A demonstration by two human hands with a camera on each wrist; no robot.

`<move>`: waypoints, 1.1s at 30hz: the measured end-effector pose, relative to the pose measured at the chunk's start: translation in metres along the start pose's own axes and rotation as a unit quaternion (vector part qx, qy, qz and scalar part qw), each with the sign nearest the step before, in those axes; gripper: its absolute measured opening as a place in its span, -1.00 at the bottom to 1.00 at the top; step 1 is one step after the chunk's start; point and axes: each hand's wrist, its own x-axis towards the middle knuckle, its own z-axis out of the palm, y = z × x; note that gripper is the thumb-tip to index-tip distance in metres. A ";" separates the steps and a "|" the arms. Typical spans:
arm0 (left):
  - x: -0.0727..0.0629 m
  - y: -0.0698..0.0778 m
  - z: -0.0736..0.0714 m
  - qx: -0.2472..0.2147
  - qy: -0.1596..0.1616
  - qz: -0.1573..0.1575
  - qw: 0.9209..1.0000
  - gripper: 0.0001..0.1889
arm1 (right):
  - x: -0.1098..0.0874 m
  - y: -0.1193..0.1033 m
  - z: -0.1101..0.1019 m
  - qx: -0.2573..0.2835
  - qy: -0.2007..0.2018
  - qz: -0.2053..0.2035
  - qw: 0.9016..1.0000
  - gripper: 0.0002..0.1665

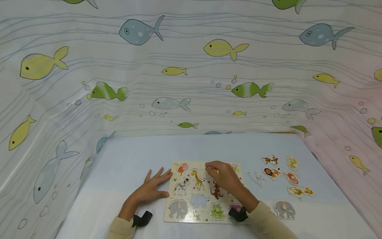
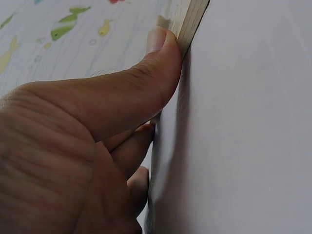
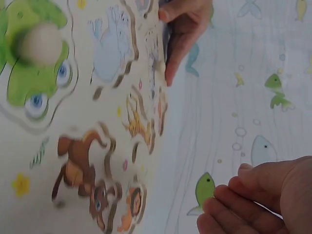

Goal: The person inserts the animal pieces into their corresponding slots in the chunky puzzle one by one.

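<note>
A wooden animal puzzle board point(image 1: 191, 217) lies flat on the pale blue table, with a zebra, a giraffe, an elephant point(image 1: 178, 209) and a frog point(image 1: 217, 211) set in it. My left hand point(image 1: 158, 181) rests flat on the table with fingers spread, its thumb point(image 2: 163, 53) pressed against the board's left edge point(image 2: 191, 17). My right hand point(image 1: 212, 169) hovers over the board's upper middle and pinches a small orange puzzle piece point(image 1: 214, 171). In the right wrist view the board point(image 3: 97, 146) fills the left side and my curled right fingers point(image 3: 243, 195) show at the lower right.
Several loose animal pieces lie on the table to the right of the board, among them a lion point(image 1: 272, 172) and a grey elephant point(image 1: 285, 209). A fish-patterned cloth point(image 1: 191, 66) walls the table at the back and on both sides.
</note>
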 end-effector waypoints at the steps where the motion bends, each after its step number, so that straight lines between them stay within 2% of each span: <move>1: -0.001 -0.001 0.001 -0.002 0.000 0.001 1.000 -0.11 | -0.001 0.004 -0.006 -0.001 0.006 -0.001 1.000 -0.71; 8: -0.003 -0.005 0.002 0.000 0.007 0.013 1.000 -0.10 | -0.008 0.048 -0.046 -0.033 0.034 -0.030 0.998 -0.72; 13: -0.004 -0.006 0.002 -0.004 0.003 0.014 1.000 -0.09 | -0.017 0.083 -0.084 -0.069 0.056 -0.011 0.996 -0.73; 17: -0.003 -0.006 0.000 -0.003 0.004 0.025 1.000 -0.10 | -0.025 0.111 -0.122 -0.073 0.079 0.005 0.994 -0.76; 21: -0.002 -0.006 -0.001 -0.001 0.008 0.031 0.999 -0.11 | -0.037 0.138 -0.156 -0.074 0.098 0.033 0.992 -0.77; 26: -0.001 -0.006 -0.001 0.002 0.006 0.028 1.000 -0.11 | -0.053 0.174 -0.189 -0.118 0.115 0.092 0.982 -0.76; 29: 0.000 -0.005 -0.001 0.004 0.004 0.022 1.000 -0.11 | -0.060 0.195 -0.203 -0.148 0.105 0.121 0.976 -0.75; 33: -0.001 -0.005 0.000 -0.006 0.003 0.011 1.000 -0.09 | -0.065 0.216 -0.214 -0.153 0.075 0.151 0.974 -0.71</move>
